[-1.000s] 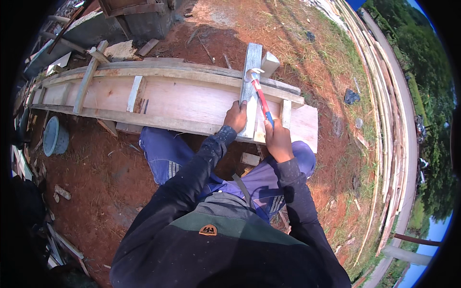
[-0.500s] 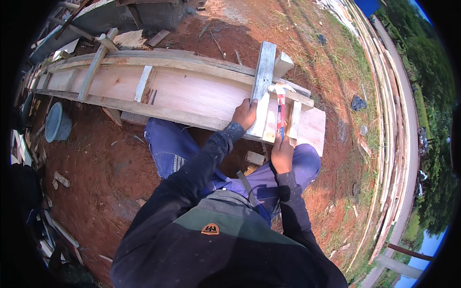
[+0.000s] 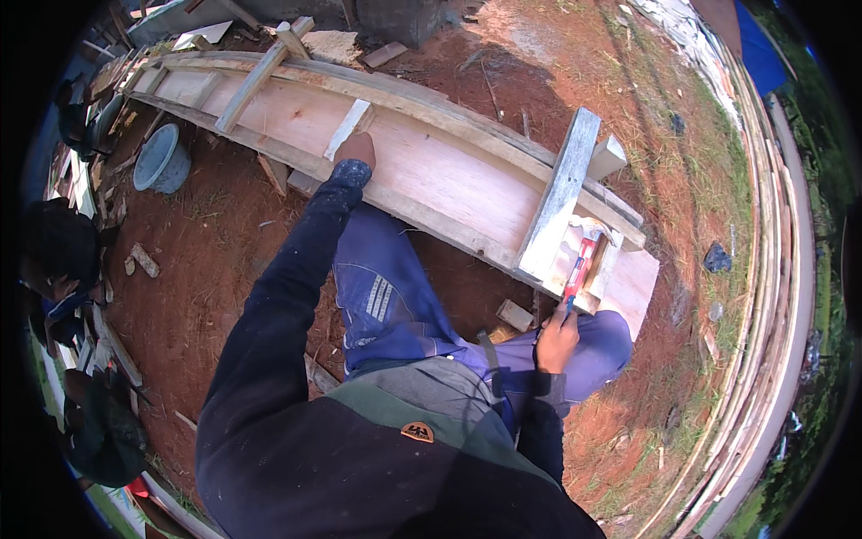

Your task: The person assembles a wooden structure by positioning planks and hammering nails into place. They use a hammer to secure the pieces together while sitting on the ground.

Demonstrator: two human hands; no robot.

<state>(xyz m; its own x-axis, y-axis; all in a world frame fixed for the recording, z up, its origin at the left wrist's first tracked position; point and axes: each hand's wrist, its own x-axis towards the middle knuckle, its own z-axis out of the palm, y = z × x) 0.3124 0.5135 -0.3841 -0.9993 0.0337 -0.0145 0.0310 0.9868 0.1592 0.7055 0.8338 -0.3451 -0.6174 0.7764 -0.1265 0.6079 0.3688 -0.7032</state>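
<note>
A long plywood form with timber edge rails lies on red earth in front of my knees. My left hand reaches far left and rests on a short wooden cross batten on the form. My right hand holds a red-handled hammer by its grip, the head resting near a grey cross plank at the form's right end. Small wooden blocks sit beside the hammer head.
A grey bucket stands on the dirt at left. Wood offcuts lie near my knees. Another person crouches at the far left edge. Stacked long boards curve along the right side.
My left hand has left the grey plank by the hammer and moved far left onto the short batten. The hammer has stayed near the form's right end.
</note>
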